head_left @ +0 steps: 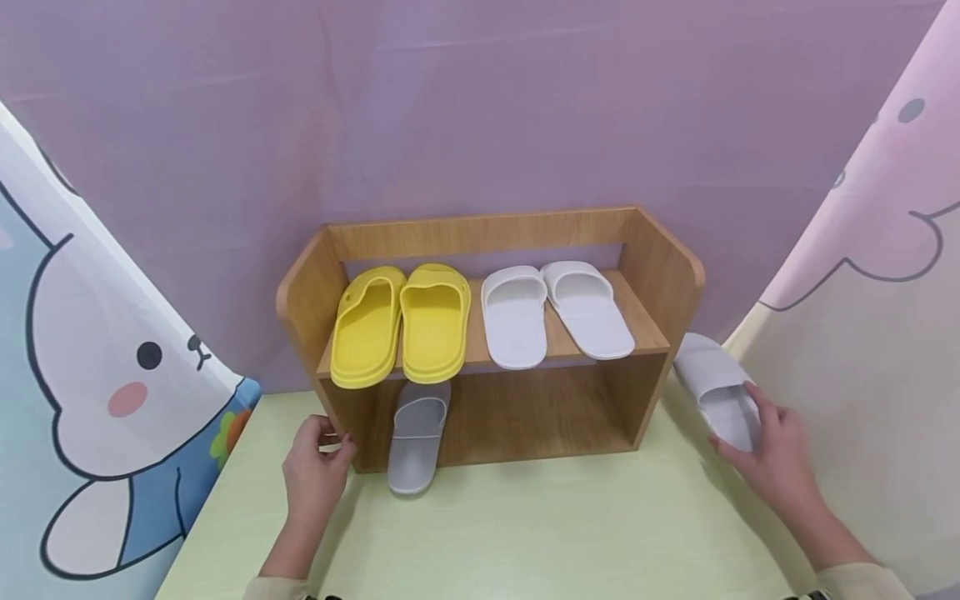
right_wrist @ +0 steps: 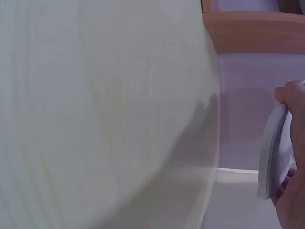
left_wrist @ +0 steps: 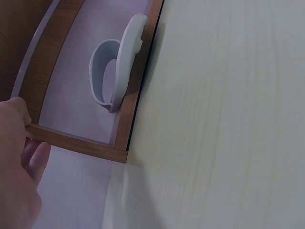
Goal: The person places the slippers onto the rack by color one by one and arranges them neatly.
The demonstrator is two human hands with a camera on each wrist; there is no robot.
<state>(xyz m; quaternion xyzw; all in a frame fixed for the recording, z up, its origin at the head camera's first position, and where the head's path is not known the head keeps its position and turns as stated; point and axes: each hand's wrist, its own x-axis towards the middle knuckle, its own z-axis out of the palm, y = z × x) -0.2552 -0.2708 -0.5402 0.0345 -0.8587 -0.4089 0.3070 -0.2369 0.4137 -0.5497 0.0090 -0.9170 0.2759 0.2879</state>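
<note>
My left hand (head_left: 313,473) grips the front edge of the left side panel of a wooden shoe rack (head_left: 487,236), thumb on one face and fingers on the other in the left wrist view. To the right of the rack, my right hand (head_left: 783,458) holds a grey slipper (head_left: 708,371) by its heel end, toe pointing toward the back. The right wrist view shows this slipper (right_wrist: 272,152) edge-on, raised beside the tabletop. Another grey slipper (head_left: 414,450) sits at the left of the lower shelf, its heel sticking out past the front edge.
On the upper shelf, a pair of yellow slippers (head_left: 435,325) stands left and a pair of white slippers (head_left: 517,321) right. The rack rests on a pale green table (head_left: 525,533). A purple cloth (head_left: 480,108) hangs behind, with printed curtains (head_left: 97,358) at both sides.
</note>
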